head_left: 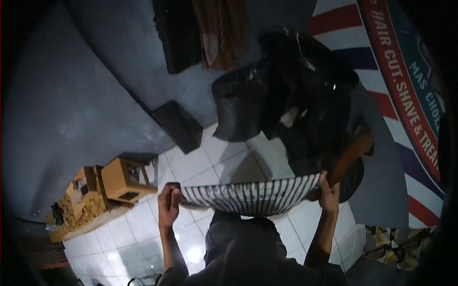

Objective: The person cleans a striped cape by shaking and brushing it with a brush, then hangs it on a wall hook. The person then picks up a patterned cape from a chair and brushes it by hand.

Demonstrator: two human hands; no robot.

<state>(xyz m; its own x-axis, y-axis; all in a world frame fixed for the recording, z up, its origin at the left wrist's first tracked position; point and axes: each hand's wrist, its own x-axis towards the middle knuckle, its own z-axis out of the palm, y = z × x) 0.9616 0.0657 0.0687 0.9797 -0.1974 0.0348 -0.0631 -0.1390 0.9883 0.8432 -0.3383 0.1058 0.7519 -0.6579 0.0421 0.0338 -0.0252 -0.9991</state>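
Note:
A black-and-white striped barber cape hangs stretched between my two hands, in front of my body. Faint lettering runs across its stripes. My left hand is closed on the cape's left corner, which shows a dark patch. At the other corner, the fingers of my right hand pinch the top edge. Just beyond that hand is a brown wooden armrest; whether they touch, I cannot tell. The lower part of the cape sags above my lap and is partly out of sight.
Ahead stands a dark, shiny chair or heap of black covers, hard to tell apart. Light wooden stools are on the left, and a dark box-like block is by the wall. A barbershop banner rises at right. White tiles cover the floor.

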